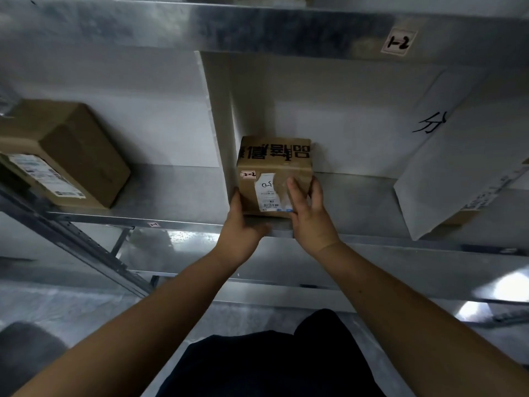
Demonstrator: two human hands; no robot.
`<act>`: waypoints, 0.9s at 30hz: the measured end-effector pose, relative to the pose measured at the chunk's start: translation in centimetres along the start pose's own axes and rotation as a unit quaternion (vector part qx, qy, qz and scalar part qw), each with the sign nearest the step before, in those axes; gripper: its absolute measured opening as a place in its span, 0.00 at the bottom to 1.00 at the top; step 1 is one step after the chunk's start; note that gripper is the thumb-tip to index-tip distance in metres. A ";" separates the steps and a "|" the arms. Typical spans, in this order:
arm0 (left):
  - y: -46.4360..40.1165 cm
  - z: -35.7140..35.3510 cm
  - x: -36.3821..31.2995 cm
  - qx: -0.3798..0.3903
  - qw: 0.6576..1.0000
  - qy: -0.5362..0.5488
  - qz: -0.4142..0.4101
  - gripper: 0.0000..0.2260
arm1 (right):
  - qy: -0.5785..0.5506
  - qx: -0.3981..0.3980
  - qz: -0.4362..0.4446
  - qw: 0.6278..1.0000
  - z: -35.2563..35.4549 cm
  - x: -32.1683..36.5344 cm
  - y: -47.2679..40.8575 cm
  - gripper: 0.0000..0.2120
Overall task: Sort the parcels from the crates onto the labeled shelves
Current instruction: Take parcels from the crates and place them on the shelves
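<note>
A: Holding the small cardboard parcel [274, 176] with both hands — it sits on the metal shelf [177, 193], near its front edge, just right of the white divider panel [217, 110].

B: Hand states?

A: Left hand [243, 230] is at the parcel's left side, thumb up along the left face; the other fingers go under the near edge, so I cannot tell whether they curl. Right hand [310, 216] lies flat on the front-right face, fingers straight and a bit spread, over the white shipping label [267, 193].

B: Markings?

A: Small tag [248, 174] reading 2-2 on the parcel's upper-left corner, black printed characters across the top. Handwritten sticker [398, 42] reading 1-2 on the shelf edge above, to the right.

B: Anything else on that shelf?

A: Brown box [71, 156] far left with a label on its near face, well apart from the parcel. Large white envelope [463, 156] on the right, tilted, handwriting on it, leaning over a cardboard piece. Dark clothing [272, 365] at the bottom.
</note>
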State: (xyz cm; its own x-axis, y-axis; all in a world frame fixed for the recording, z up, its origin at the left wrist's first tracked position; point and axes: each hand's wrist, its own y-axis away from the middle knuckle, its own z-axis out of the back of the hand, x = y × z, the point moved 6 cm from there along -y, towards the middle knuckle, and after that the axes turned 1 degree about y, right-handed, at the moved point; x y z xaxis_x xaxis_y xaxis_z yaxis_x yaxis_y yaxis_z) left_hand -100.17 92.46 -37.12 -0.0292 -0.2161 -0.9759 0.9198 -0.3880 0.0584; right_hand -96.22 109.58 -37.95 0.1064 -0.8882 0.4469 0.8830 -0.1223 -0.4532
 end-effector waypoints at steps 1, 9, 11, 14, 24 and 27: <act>-0.3 -0.2 0.2 0.000 1.000 0.012 0.008 0.37 | 0.000 0.003 0.000 1.000 0.0 -0.1 -0.2 0.57; -1.4 -0.7 0.3 -0.005 0.999 0.036 0.040 0.39 | -0.006 0.047 -0.009 0.999 0.4 -0.9 -1.0 0.56; -1.2 -0.7 0.2 -0.005 0.998 0.042 0.041 0.39 | -0.014 0.058 -0.002 0.998 0.3 -0.9 -1.0 0.54; -1.1 -0.4 0.1 -0.001 0.998 0.043 0.044 0.39 | 0.000 0.074 -0.009 0.997 0.7 -0.9 -0.5 0.50; 4.0 0.1 -0.9 -0.059 0.990 -0.051 0.117 0.27 | -0.021 0.134 -0.149 0.980 2.6 0.1 6.1 0.43; 5.6 -0.6 0.1 -0.025 0.983 -0.109 0.148 0.33 | -0.014 0.130 -0.193 0.972 3.2 1.1 8.8 0.34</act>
State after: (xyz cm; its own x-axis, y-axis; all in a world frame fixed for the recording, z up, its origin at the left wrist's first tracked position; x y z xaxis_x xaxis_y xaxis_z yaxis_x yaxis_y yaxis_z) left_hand -94.81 90.81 -37.05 0.1636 -0.5017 -0.8495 0.9189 -0.2358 0.3162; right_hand -86.84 108.89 -39.00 -0.2462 -0.7859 0.5672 0.9452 -0.3242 -0.0389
